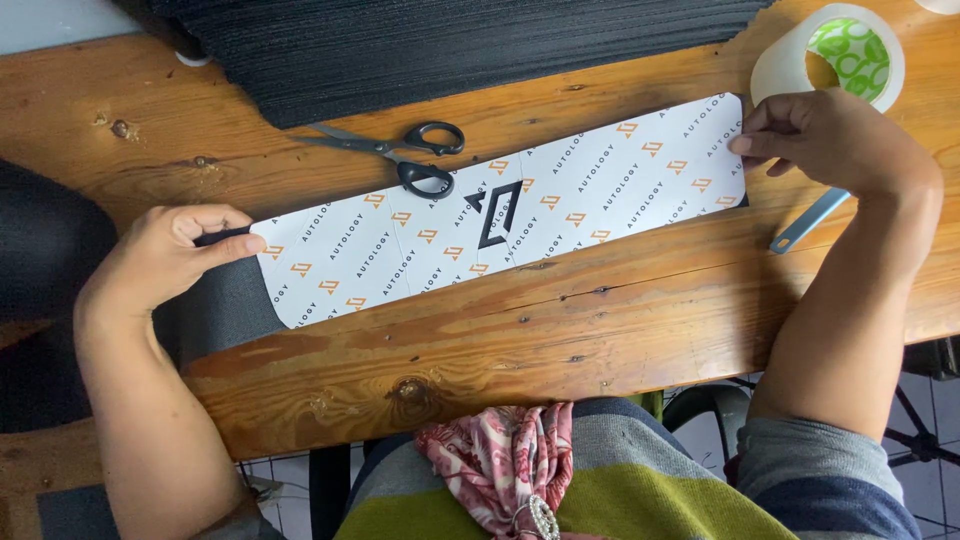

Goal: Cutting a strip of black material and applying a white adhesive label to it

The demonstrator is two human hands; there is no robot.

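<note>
Both hands [165, 255] on printed strip [500, 215]

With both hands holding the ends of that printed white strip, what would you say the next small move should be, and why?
Probably pull the strip taut and press it flat. The left hand and right hand each pinch one end, its left end hangs past the wooden table edge, and the scissors touch its upper edge.
</note>
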